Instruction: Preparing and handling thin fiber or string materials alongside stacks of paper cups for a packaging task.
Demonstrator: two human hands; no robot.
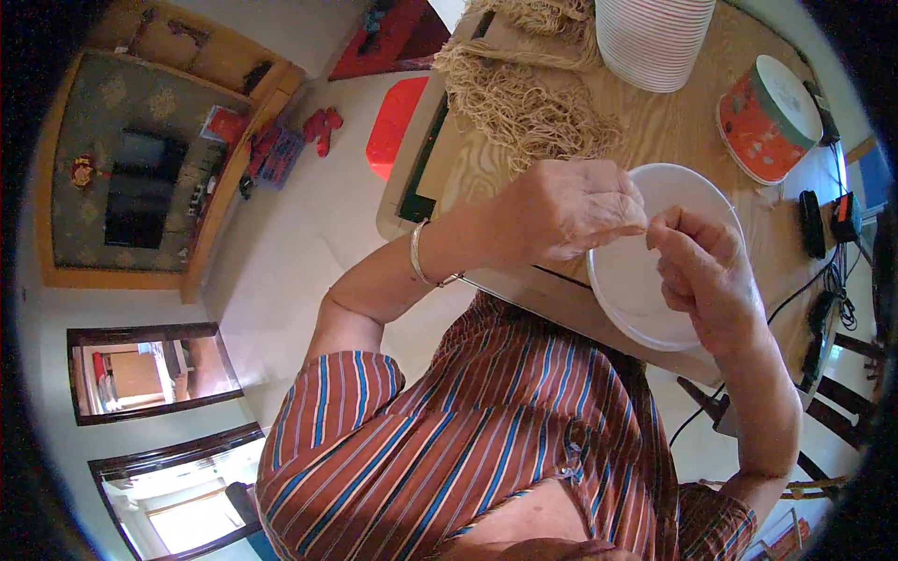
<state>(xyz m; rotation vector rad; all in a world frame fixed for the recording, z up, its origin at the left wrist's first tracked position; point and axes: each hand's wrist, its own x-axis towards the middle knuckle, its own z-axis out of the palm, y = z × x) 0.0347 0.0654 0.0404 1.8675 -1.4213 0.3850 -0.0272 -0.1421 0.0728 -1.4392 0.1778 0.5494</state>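
My left hand point(589, 208), with a silver bangle point(417, 254) at the wrist, is closed with its fingers bent down. Facing it, my right hand point(706, 266) is closed in a pinch. The two sets of fingertips nearly meet above a round white tub point(636, 290) near the table's front edge. Anything between the fingers is too small or hidden to make out. Beyond my left hand lies a tangled heap of thin tan strands point(533, 107), which look like dried noodles or cord.
A tall stack of white bowls point(655, 42) stands at the back of the wooden table point(664, 126). To the right are a red drum-shaped container point(762, 126) with a pale lid, a black box-like object point(811, 224) and cables point(847, 304). A red stool point(395, 126) stands left of the table.
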